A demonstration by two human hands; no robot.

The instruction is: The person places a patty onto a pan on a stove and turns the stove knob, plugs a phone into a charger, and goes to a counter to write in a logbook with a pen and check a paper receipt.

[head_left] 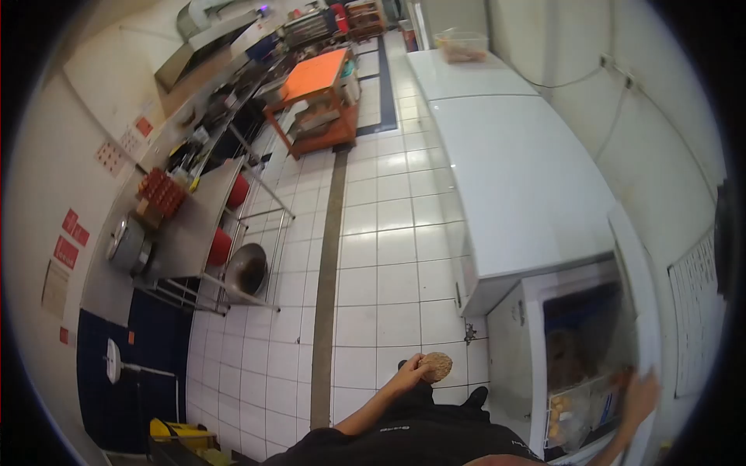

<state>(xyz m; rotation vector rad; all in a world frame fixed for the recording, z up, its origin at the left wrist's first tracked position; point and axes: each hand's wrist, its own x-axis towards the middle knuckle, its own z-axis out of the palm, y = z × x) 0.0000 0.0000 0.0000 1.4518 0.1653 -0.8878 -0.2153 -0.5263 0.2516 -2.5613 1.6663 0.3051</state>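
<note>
Low in the middle, my left hand is closed on the edge of a round brown disc with a rough, grainy surface, like a patty. It is held above the tiled floor, in front of my body. At the lower right, my right hand grips the edge of the raised white freezer lid. Below the lid, the chest freezer stands open. Inside it, a wire basket and a clear bag of pale yellowish round pieces are visible. Deeper contents are dark and blurred.
Closed white freezers run along the right wall, with a clear plastic tub at the far end. To the left stand a steel table, a wok and egg trays. Farther off is an orange-topped cart.
</note>
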